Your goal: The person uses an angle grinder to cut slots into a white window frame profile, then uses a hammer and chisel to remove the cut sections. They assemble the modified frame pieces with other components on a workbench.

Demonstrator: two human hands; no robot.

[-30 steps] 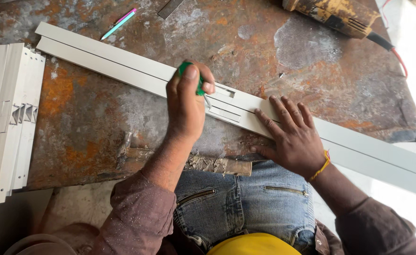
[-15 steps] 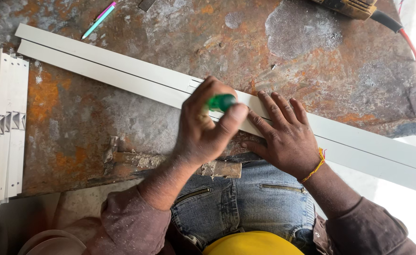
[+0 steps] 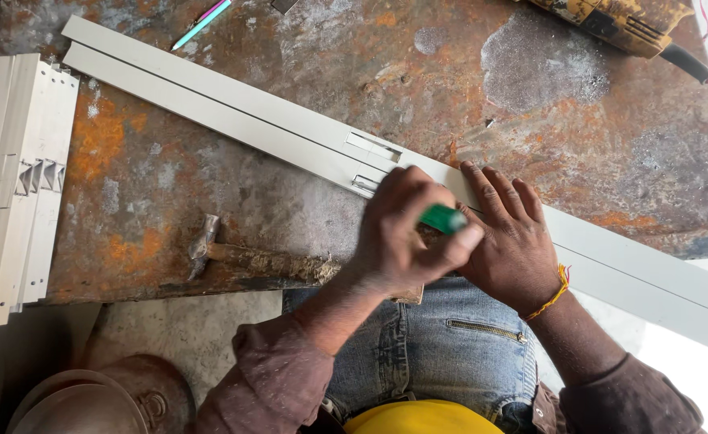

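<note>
the left hand (image 3: 406,233) was curled shut around a small green marker (image 3: 444,218), its fingers wrapped over the barrel so that only the green end showed beside the thumb. the hand was blurred, so the marker's tip could not be made out. it hovered over the near edge of a long white strip (image 3: 233,112) that lay slanting across the rusty metal table (image 3: 531,104), and whether the marker touched the strip could not be told. the right hand (image 3: 511,241) lay flat just beside the left one, fingers spread and pressed down on the same strip, with an orange thread bracelet (image 3: 557,289) at the wrist. two small rectangular slots were cut in the strip just left of the hands. a rusty hammer (image 3: 249,257) lay on the table near the left forearm, its head pointing away from the person. a stack of white channel pieces (image 3: 16,177) sat at the table's left edge, well apart from the hands. a dirty yellow power tool (image 3: 611,20) rested at the far right corner, and a pink and teal pen (image 3: 201,22) lay near the strip's far end.
</note>
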